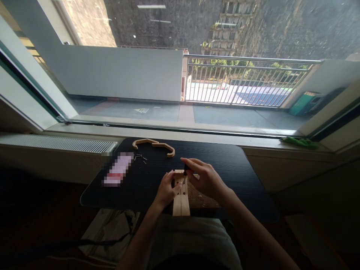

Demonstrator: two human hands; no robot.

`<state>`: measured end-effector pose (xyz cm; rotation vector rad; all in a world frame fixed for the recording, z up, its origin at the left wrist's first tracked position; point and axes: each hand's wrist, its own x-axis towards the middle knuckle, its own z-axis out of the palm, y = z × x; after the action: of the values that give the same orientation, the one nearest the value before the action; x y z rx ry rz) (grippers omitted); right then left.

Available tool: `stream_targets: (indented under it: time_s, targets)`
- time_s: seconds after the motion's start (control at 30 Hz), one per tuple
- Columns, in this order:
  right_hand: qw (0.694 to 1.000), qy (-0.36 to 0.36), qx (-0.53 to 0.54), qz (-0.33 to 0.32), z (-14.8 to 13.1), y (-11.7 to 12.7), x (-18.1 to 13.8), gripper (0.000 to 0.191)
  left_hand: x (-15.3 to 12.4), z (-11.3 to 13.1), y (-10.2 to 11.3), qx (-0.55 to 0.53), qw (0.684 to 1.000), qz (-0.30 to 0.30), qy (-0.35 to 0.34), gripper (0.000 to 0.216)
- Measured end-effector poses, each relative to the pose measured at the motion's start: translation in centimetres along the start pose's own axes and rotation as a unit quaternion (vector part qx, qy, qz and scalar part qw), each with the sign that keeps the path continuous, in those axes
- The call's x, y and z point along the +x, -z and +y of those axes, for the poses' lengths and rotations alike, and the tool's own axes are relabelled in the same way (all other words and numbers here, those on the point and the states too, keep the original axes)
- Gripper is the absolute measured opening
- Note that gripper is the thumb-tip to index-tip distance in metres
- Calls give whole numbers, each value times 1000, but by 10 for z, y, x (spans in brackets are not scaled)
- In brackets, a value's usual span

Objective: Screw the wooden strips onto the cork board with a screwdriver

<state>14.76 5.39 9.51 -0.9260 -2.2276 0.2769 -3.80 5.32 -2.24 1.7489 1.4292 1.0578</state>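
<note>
Pinched in my right hand is a screwdriver with a dark handle, held upright. Its tip meets the pale wooden piece at one of several dark holes. That piece looks like two strips side by side and points toward me. My left hand grips it from the left, with the thumb lying across its top near the holes. Underneath and to the right lies a brown block, partly covered by my right hand. A few small screws are scattered on the table farther left.
Two curved wooden hooks lie at the back of the black table. A blurred pinkish rectangle is at the left. Beyond the table are a radiator, a windowsill and a green cloth.
</note>
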Motion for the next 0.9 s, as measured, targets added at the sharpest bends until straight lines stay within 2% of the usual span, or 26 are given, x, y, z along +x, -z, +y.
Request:
stream_targets:
  time_s: [0.43, 0.7, 0.9]
  targets:
    - [997, 4, -43, -61, -6, 11, 6, 32, 0, 1, 0, 11, 1000, 6, 9, 34]
    - [990, -35, -67, -116, -13, 20, 16, 19, 0, 1, 0, 9, 1000, -6, 2, 33]
    - [989, -42, -55, -132, -14, 23, 26, 9, 1, 1, 1, -4, 1000, -9, 3, 36]
